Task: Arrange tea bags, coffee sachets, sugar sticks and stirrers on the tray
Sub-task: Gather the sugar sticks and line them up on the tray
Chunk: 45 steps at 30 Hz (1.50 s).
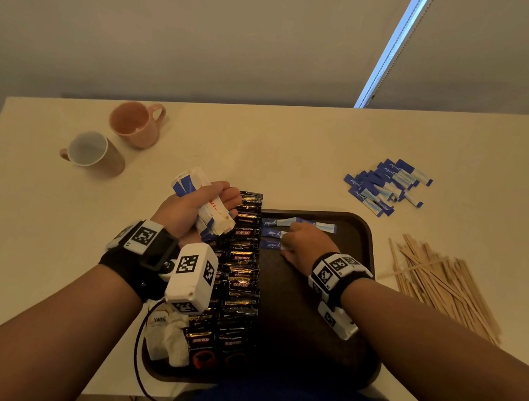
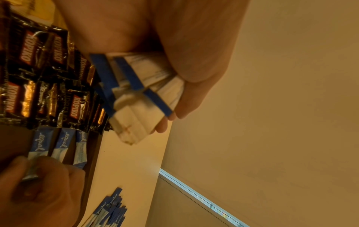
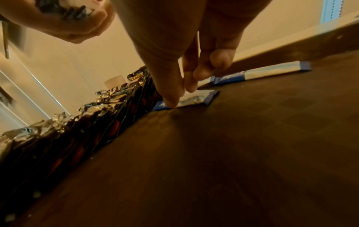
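From the head view, the dark tray sits at the near edge of the table. Down the tray's left part run two columns of black coffee sachets, with white tea bags at its near left corner. The left hand hovers over the tray's far left corner, fingers curled round a bundle of sugar sticks. The right hand rests on the tray just right of the sachets, fingertips on three blue sugar sticks laid in a row. Right of the tray lie wooden stirrers; beyond its far right corner, a loose pile of blue sticks; two mugs stand far left of it.

The left wrist view shows the gripped bundle above the sachets.

The right wrist view (low over the tray floor) shows thumb and fingers pinching the nearest stick.
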### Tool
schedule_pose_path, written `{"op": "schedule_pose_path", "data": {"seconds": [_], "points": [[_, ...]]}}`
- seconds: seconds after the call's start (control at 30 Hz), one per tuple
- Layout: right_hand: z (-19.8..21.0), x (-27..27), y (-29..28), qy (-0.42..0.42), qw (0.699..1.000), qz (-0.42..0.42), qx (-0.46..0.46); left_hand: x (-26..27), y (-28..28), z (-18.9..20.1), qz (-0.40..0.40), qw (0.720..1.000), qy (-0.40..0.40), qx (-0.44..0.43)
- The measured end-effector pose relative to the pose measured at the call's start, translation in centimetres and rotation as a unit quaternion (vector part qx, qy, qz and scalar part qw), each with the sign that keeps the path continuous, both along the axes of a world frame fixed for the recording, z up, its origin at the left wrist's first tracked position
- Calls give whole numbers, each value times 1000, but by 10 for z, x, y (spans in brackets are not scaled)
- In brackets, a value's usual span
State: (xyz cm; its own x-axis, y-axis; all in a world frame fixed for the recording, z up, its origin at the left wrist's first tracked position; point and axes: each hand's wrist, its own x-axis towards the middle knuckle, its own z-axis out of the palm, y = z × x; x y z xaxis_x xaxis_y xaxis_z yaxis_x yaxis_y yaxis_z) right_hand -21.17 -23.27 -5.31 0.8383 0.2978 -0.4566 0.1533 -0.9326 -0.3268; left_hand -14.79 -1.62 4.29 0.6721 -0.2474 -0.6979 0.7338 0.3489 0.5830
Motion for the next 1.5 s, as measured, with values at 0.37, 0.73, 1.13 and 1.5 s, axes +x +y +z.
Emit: {"op": "schedule_pose_path", "data": {"seconds": [0.37, 0.73, 1.13, 1.5], "points": [[11, 11, 2, -11, 998, -49, 37, -3, -2, -5, -6, 1000, -2, 14], [117, 29, 26, -76, 936, -167, 300, -7, -23, 8, 13, 999, 11, -41], [135, 21, 44, -82, 944, -171, 271, -15, -20, 15, -63, 997, -9, -31], [126, 17, 34, -25, 893, -272, 357, -19, -17, 15, -76, 995, -57, -10]]}}
